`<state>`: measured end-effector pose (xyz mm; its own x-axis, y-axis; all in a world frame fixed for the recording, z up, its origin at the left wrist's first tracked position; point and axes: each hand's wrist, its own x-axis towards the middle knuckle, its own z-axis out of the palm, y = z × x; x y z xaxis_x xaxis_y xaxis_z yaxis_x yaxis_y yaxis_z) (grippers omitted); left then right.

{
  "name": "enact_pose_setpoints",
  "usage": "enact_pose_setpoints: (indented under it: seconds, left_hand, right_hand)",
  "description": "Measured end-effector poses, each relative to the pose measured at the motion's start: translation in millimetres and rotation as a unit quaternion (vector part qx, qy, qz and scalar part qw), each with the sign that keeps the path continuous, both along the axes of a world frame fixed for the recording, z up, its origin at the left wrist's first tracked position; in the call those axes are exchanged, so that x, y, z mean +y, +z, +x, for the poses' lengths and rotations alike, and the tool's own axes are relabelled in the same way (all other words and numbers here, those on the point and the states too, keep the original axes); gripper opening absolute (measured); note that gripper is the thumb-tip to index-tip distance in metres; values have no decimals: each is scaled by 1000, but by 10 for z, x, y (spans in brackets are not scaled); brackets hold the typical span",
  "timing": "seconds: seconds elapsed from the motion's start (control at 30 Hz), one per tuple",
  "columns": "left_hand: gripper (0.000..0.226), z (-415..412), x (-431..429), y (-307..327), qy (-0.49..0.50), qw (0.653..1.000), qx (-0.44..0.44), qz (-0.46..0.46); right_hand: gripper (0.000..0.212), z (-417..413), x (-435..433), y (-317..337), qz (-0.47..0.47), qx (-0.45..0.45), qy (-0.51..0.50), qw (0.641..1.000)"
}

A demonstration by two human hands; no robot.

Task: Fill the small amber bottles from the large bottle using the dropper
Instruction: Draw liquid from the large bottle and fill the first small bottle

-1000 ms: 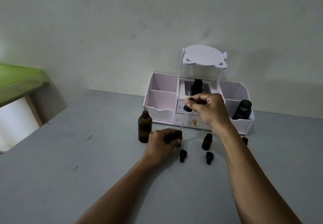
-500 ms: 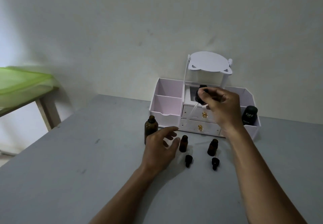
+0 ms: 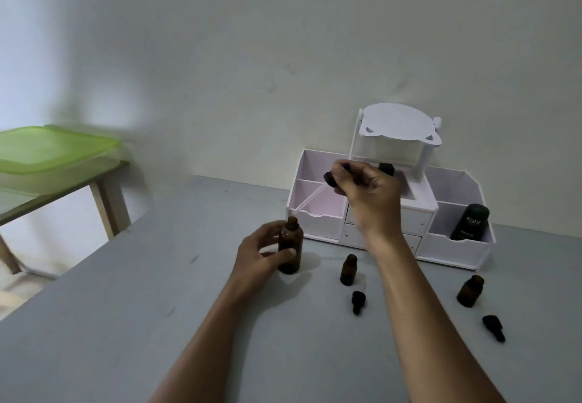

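Closest on the gray table (image 3: 126, 324) lie two black caps on their sides, the middle cap (image 3: 358, 301) and the right cap (image 3: 493, 327). Just behind each cap stands a little open bottle: the left small bottle (image 3: 348, 270) and the right small bottle (image 3: 470, 290). Both are upright and well apart from each other. The glass is dark, so I cannot tell how much is inside them. A bit further back and to the left, the left hand (image 3: 261, 256) wraps its fingers and thumb round the large bottle (image 3: 290, 246). It holds the bottle steady on the table, and the bottle's top is open. Above it, the right hand (image 3: 368, 191) pinches the black top of the dropper (image 3: 329, 179). The thin glass tube slants down to the left. Its tip hangs just above the large bottle's mouth and is not in it yet. So this looks like the step of going to get liquid. Next, the tip needs to line up with the narrow mouth and slide down inside. Then the black top needs a squeeze and a let-go to suck liquid up. Behind the hands stands a white organizer (image 3: 453, 248) with a black bottle (image 3: 469, 221) in its right box.
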<state>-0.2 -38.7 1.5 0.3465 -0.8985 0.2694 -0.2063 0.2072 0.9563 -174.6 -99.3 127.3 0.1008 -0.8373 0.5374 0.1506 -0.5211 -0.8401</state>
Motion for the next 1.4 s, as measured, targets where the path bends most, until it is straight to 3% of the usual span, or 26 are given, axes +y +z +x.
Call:
enact_pose_setpoints:
  seconds: [0.37, 0.9, 1.4]
  left_hand:
    - [43, 52, 1, 10, -21, 999, 23, 11]
    - [42, 48, -5, 2, -14, 1000, 9, 16]
    - [44, 74, -40, 3, -11, 1000, -24, 7]
  right_hand:
    - [5, 198, 5, -71, -39, 63, 2, 997]
    - [16, 427, -78, -483, -1, 229, 32, 973]
    - [6, 520, -87, -520, -37, 234, -18, 971]
